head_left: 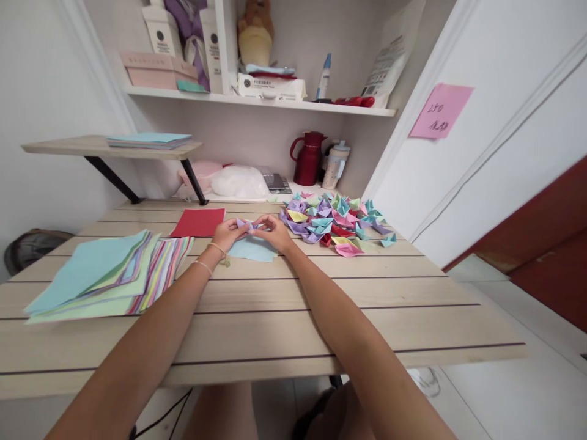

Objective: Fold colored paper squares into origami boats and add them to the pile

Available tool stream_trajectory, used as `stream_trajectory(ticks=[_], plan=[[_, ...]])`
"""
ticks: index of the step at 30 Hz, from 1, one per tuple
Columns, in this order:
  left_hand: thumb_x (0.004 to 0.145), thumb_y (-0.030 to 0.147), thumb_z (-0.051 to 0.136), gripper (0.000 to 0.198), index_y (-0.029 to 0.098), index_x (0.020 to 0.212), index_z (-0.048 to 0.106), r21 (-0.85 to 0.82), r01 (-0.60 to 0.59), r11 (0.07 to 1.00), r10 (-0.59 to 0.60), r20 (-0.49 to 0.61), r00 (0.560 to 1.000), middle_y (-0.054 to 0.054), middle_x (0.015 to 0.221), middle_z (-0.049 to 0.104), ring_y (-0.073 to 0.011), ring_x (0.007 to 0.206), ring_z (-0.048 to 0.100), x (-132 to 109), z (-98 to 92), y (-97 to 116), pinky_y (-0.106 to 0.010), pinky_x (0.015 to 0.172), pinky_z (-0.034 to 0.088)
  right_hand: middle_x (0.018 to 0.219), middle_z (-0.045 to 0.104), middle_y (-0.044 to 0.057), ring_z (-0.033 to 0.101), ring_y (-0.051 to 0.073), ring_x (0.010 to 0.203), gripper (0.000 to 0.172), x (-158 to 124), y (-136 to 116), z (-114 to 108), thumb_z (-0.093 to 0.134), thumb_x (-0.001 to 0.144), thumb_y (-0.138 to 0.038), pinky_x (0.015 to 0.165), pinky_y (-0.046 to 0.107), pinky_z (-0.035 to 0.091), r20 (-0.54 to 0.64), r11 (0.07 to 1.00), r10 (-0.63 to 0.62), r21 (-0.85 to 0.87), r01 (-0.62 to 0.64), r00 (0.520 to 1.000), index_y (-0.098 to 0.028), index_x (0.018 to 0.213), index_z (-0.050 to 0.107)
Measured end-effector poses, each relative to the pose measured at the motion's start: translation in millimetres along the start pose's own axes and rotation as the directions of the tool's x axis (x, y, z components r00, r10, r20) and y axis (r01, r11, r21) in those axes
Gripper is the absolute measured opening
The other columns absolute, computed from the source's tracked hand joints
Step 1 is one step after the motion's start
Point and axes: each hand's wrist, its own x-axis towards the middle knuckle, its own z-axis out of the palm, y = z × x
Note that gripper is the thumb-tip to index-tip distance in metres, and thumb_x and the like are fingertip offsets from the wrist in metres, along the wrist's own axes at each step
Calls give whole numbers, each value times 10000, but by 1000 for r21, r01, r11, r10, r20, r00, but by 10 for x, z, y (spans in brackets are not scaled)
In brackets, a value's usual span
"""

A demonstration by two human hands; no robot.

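My left hand and my right hand meet over the wooden table, both pinching a small purple folded paper piece between their fingertips. Under the hands lies a flat light blue paper sheet. A red paper sheet lies just left of my left hand. To the right of my right hand spreads a heap of several folded paper shapes in purple, blue, pink, yellow and green.
A fanned stack of coloured paper sheets covers the table's left part. A raised side shelf carries more sheets. Behind stand a red jug, a cup and a plastic bag. A white door with a pink note rises on the right.
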Motion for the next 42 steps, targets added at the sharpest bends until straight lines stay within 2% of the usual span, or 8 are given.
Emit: stream_trajectory(ticks=[5, 9, 15, 22, 28, 35, 39, 42], plan=[[513, 361, 849, 424, 119, 812, 670, -14, 22, 1000, -21, 28, 999, -77, 789, 717, -177, 746, 685, 5, -24, -18, -345, 803, 559, 903, 593, 21, 583, 119, 677, 360, -2, 22, -1, 771, 618, -419, 644, 254, 502, 114, 967, -126, -206, 147, 986, -196, 812, 565], [584, 388, 811, 381, 118, 803, 657, -52, 21, 998, -20, 12, 1000, -78, 789, 711, -185, 783, 691, 27, -47, -40, -361, 831, 559, 898, 589, 41, 576, 137, 717, 310, 3, 46, -8, 747, 648, -449, 702, 276, 503, 81, 946, -142, -283, 159, 987, -190, 745, 605], [664, 351, 766, 317, 107, 838, 664, -61, 16, 998, -17, -9, 1000, -104, 819, 712, -211, 816, 692, 33, -51, -41, -382, 837, 566, 712, 633, 3, 564, 138, 648, 381, 11, 57, -16, 794, 533, -478, 643, 263, 454, -52, 991, 30, -127, -37, 998, -169, 654, 608], [636, 367, 772, 338, 100, 815, 665, -55, -3, 998, 0, -49, 999, -95, 841, 717, -181, 796, 686, 21, -30, -32, -342, 839, 557, 620, 601, -23, 507, 95, 568, 408, -31, -56, -44, 820, 462, -448, 550, 222, 387, -17, 975, 219, 51, -218, 976, -144, 618, 597], [578, 402, 796, 372, 103, 764, 675, -44, -25, 999, 22, -63, 998, -95, 877, 724, -161, 780, 669, 24, -21, -22, -282, 773, 554, 585, 576, -40, 476, 73, 529, 365, -52, -92, -67, 796, 524, -420, 530, 207, 358, 34, 963, 257, 76, -259, 966, -138, 622, 587], [574, 409, 803, 385, 111, 781, 675, -32, -6, 999, 4, -66, 998, -33, 655, 681, -110, 598, 619, 12, -6, 4, -253, 666, 539, 554, 581, -54, 499, 80, 506, 328, -19, -33, -56, 804, 531, -330, 499, 196, 365, 18, 965, 244, 91, -245, 970, -163, 657, 551], [531, 413, 823, 421, 116, 790, 671, -26, -14, 1000, 13, -58, 998, -56, 760, 712, -126, 660, 639, -4, 2, 10, -270, 712, 532, 564, 617, -57, 576, 108, 539, 366, -7, 15, -64, 791, 550, -246, 537, 211, 433, 9, 959, 259, 121, -258, 966, -185, 848, 587], [441, 342, 872, 509, 118, 856, 682, -2, 5, 1000, -5, -6, 1000, -70, 812, 725, -154, 719, 655, -21, -1, 21, -289, 744, 522, 569, 628, -34, 598, 118, 558, 300, 1, 47, -74, 782, 571, -247, 544, 217, 448, 7, 956, 272, 113, -271, 962, -168, 814, 625]])
